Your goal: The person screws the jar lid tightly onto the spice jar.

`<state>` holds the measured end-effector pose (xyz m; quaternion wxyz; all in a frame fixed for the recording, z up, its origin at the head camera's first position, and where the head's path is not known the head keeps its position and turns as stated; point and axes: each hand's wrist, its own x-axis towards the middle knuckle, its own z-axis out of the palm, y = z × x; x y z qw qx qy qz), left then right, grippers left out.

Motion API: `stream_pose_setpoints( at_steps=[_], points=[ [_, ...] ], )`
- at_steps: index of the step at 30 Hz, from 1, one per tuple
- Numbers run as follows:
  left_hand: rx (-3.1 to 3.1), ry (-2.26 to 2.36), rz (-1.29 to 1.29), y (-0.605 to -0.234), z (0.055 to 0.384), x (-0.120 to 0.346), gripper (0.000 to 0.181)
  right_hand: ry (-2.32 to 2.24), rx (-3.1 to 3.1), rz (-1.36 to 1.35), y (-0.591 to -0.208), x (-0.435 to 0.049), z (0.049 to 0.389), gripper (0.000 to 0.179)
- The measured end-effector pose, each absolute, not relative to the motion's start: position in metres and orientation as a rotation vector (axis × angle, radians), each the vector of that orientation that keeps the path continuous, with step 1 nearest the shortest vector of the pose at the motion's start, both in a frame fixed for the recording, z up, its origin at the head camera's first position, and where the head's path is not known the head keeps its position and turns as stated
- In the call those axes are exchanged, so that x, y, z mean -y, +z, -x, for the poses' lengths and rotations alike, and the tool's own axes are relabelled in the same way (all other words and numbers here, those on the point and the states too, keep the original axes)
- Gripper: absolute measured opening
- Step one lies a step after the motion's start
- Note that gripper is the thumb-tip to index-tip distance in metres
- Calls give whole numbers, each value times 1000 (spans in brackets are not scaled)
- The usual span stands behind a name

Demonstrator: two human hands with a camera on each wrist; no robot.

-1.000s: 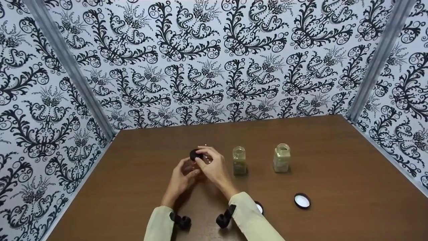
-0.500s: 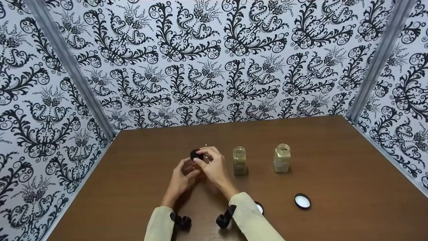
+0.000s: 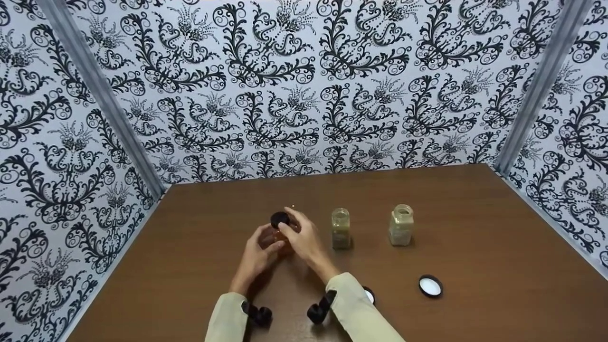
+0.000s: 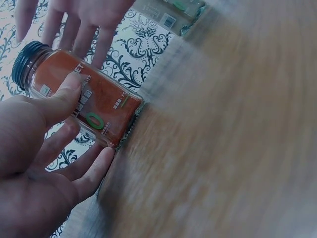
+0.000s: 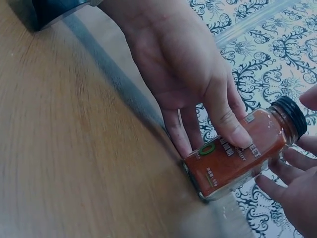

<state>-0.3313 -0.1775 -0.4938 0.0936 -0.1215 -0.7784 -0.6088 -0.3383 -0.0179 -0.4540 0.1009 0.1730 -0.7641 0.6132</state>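
In the head view my left hand (image 3: 259,256) holds a jar of orange-red powder, its thumb across the label in the left wrist view. That clear spice jar (image 4: 99,99) stands upright on the brown table with a black screw lid (image 3: 280,219) on its mouth. My right hand (image 3: 306,240) is around the lid from the right, fingers spread and loosely extended. In the right wrist view the right fingers (image 5: 292,183) are close beside the lid and the jar's shoulder. Much of the jar is hidden behind both hands in the head view.
Two lidless glass jars stand to the right, one with darker greenish powder (image 3: 340,232) and one with paler powder (image 3: 401,228). A black lid with white lining (image 3: 430,286) lies upturned nearer. Another such lid (image 3: 369,295) is partly under the right sleeve. Patterned walls (image 3: 304,118) bound the table.
My right fingers have come away from the lid and spread upward, leaving more of the lid visible. The left hand, the jars and the loose lids stay in place.
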Motion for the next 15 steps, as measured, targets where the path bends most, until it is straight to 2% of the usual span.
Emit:
stream_pose_setpoints(
  at_steps=[15],
  points=[
    [2301,-1813,378,-494,330,176,51,1926,2074,-547,-461,21,344,38]
  ],
)
